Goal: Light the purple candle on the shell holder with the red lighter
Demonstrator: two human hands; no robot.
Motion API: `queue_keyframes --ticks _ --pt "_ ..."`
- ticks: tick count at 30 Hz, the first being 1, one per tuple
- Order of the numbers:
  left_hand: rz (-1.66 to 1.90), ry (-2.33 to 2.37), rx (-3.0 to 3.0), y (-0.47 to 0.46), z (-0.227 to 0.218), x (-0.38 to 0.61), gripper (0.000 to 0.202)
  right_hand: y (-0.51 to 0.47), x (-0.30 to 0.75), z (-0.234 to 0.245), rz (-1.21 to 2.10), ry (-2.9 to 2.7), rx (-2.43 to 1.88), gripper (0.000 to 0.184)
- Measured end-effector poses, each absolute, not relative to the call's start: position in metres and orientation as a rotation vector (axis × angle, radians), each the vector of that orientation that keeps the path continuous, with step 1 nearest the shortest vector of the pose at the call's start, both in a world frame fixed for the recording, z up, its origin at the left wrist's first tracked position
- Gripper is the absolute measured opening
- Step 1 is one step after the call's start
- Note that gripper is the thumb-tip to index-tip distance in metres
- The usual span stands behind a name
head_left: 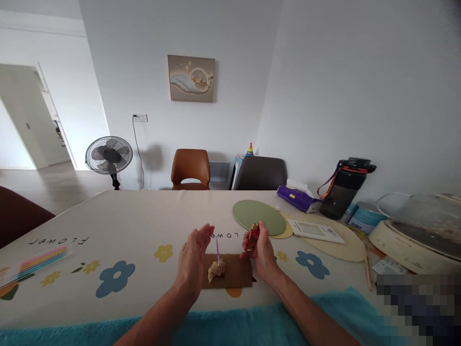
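Fingers of the right hand [263,254] are wrapped around a red lighter [254,237], while those of the left hand [190,259] are held together in a loose cup, gripping nothing, just left of a thin purple candle [217,252]. Setting up looks done: the candle stands upright in a pastry [216,272] on brown cardboard [239,271], between the hands at the near side of the table [144,211]. No flame shows at the candle or lighter, so the candle seems not yet lit, though its wick is too small to be sure.
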State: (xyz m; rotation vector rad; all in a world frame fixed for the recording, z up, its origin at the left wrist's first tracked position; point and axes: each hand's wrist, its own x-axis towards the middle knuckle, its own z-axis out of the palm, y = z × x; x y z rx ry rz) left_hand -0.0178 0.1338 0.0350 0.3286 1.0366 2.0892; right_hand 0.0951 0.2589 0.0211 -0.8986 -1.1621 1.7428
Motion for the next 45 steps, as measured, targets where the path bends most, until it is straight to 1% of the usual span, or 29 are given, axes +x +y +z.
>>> queue_keyframes --ticks 5,11,15,22,29,34,38,45 --pt "2.092 1.047 0.314 0.134 0.035 -0.019 0.034 0.26 0.096 0.021 1.812 -1.171 -0.956 0.057" --pt "2.1 1.056 0.289 0.135 0.033 -0.019 0.034 0.255 0.093 0.023 1.874 -1.225 -0.974 0.052" --pt "2.106 1.038 0.288 0.132 0.038 -0.015 0.034 0.252 0.091 0.025 1.852 -1.269 -1.019 0.051" --pt "2.097 1.053 0.273 0.13 0.043 -0.013 0.033 0.243 0.084 0.029 1.687 -1.401 -1.031 0.045" --pt "2.076 1.081 0.322 0.128 0.041 -0.012 0.033 0.23 0.083 0.038 1.554 -1.705 -1.002 0.051" --pt "2.08 1.084 0.305 0.127 0.044 -0.01 0.033 0.221 0.081 0.046 1.243 -2.011 -0.966 0.051" --pt "2.081 1.083 0.306 0.129 0.043 -0.011 0.033 0.218 0.08 0.05 1.029 -2.144 -0.928 0.049" --pt "2.084 1.075 0.304 0.129 0.044 -0.011 0.034 0.217 0.079 0.053 0.961 -2.16 -0.931 0.046"
